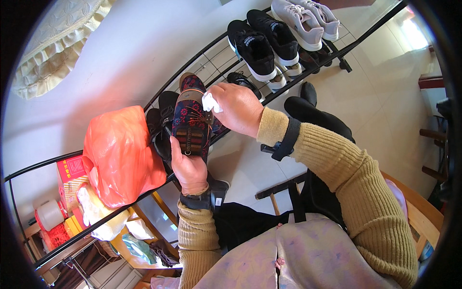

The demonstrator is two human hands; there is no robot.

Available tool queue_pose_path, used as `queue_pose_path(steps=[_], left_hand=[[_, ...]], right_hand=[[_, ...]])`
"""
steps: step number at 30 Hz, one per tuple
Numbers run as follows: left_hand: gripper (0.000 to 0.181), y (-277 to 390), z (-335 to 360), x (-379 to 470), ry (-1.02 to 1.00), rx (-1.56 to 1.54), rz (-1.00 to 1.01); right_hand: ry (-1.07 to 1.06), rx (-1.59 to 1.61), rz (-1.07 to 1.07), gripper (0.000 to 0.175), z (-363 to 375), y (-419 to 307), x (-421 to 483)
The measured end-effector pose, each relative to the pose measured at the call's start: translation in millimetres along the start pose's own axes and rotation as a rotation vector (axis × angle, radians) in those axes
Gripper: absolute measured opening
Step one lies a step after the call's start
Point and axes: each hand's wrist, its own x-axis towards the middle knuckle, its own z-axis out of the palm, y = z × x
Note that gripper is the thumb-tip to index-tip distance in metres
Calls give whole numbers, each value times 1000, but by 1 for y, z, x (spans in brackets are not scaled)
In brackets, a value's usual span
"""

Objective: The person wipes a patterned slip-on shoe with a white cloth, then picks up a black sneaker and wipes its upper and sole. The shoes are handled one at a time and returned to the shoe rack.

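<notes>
A dark cloth shoe with red flowers and a striped patch (187, 119) is gripped near its lower end by my left hand (188, 169), the thumb along its side. At the shoe's upper right, my right hand (236, 108) pinches a crumpled white tissue (211, 102) beside the shoe's strap and buckle. Part of a similar flowered shoe (216, 125) shows behind, mostly hidden. Black lace-up shoes (166, 108) lie just left of the held shoe.
A black metal shoe rack (216, 48) runs diagonally ahead, bearing black sneakers (256, 50) and light grey sneakers (301, 23). A red plastic bag (121, 155) sits on it to the left, near boxes. A wooden chair (415, 202) stands at the right, and tiled floor (371, 97) lies beyond the rack.
</notes>
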Motion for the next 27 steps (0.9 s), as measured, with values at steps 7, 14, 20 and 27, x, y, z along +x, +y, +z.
queue_pose_path(steps=[7, 14, 20, 27], left_hand=[[36, 7, 3, -1, 34, -243, -83], [33, 15, 3, -10, -12, 631, 232], [32, 12, 5, -16, -52, 564, 6], [39, 14, 5, -13, -31, 437, 54]], right_hand=[[-2, 10, 1, 20, -1, -1, 2], [58, 21, -31, 26, -5, -2, 5], [35, -7, -223, 33, 1, -3, 3], [-2, -47, -44, 23, 0, 3, 5]])
